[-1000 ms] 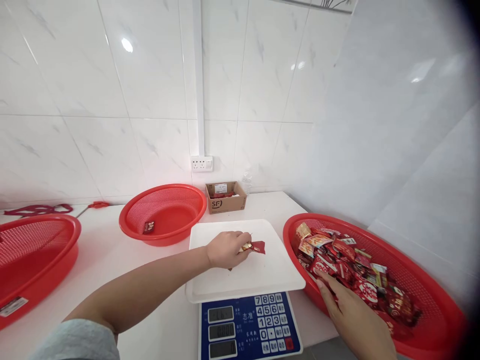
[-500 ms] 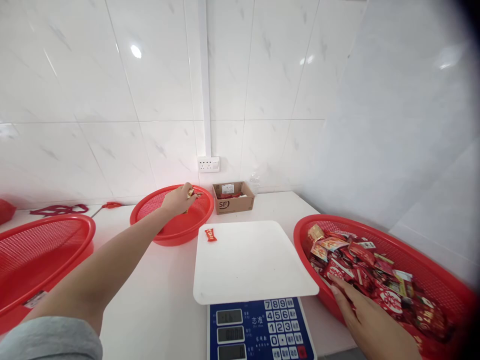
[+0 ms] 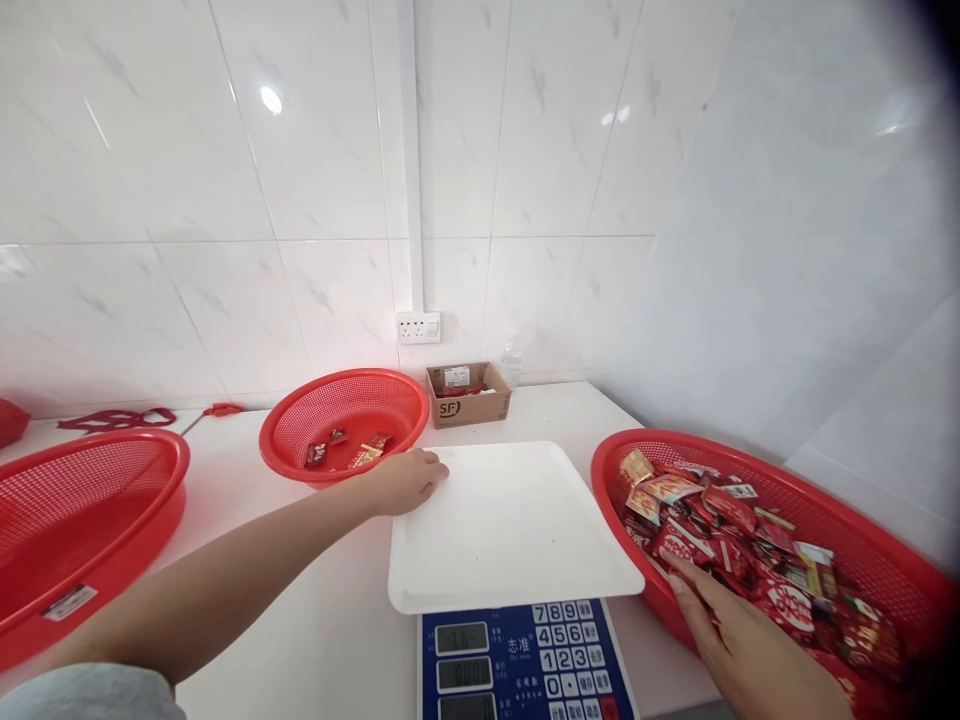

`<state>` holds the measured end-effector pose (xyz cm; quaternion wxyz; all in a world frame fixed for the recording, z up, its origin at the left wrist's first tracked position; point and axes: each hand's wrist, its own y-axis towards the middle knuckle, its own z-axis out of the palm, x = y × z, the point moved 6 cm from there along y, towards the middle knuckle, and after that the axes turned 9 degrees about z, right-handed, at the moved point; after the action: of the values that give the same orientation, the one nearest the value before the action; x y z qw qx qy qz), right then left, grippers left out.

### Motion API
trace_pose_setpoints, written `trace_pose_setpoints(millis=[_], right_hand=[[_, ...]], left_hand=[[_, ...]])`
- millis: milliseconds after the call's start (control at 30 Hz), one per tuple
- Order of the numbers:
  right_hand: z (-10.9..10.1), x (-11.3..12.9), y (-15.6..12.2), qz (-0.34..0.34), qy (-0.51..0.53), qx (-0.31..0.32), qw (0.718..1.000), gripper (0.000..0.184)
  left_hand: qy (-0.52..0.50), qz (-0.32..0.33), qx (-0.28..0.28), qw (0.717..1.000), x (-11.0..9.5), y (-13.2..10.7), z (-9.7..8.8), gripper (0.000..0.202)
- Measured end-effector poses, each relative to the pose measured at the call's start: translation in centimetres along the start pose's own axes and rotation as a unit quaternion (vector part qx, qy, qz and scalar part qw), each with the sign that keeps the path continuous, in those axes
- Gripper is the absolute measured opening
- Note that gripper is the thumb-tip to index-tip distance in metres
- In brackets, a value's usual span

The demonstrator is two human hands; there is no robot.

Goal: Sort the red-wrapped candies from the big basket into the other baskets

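My left hand (image 3: 414,482) rests at the far left corner of the white scale pan (image 3: 510,540), knuckles up and fingers curled. It covers the spot where a small red-wrapped candy lay; what its fingers hold is hidden. Beyond it stands a round red basket (image 3: 292,445) with several wrapped candies (image 3: 367,452) on its bottom. My right hand (image 3: 750,640) lies at the near rim of the right red basket (image 3: 892,540), fingers stretched out. Many wrapped snacks (image 3: 720,525), mostly red, fill that basket. Below the pan is the scale's blue keypad and display panel (image 3: 517,665).
At the left is another red basket (image 3: 150,500) with a label. A small cardboard box (image 3: 471,408) holds red packets near the wall, beside a clear plastic item (image 3: 511,362). Red straps (image 3: 120,420) lie at the back left. A socket (image 3: 418,328) is on the tiled wall.
My left hand has left the round basket, where gold and dark candies now lie, and moved right and nearer onto the pan corner, over the red candy. My right hand has hardly moved.
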<state>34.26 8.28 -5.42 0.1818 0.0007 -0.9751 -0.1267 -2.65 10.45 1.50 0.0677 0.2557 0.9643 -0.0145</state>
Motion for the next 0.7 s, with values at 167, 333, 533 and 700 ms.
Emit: trace_pose_setpoints(millis=[167,333,533,700], right_hand=[[-0.5,0.4,0.1,0.026,-0.015,0.019,0.999,0.046],[-0.5,0.4,0.0,0.05,-0.023,0.039,0.998,0.049],[-0.4,0.4,0.4,0.035,0.022,0.051,0.998,0.045],[-1.1,0.6,2.2,0.025,0.078,0.163,0.983,0.048]], left_hand=[[0.002,-0.002,-0.027,1.0,0.3,0.2,0.7,0.042],[-0.016,-0.076,-0.147,0.986,3.9,-1.3,-2.8,0.035],[-0.059,-0.236,-0.347,0.906,6.5,-6.6,-3.9,0.033],[-0.092,-0.307,-0.509,0.799,3.1,-10.7,0.7,0.04]])
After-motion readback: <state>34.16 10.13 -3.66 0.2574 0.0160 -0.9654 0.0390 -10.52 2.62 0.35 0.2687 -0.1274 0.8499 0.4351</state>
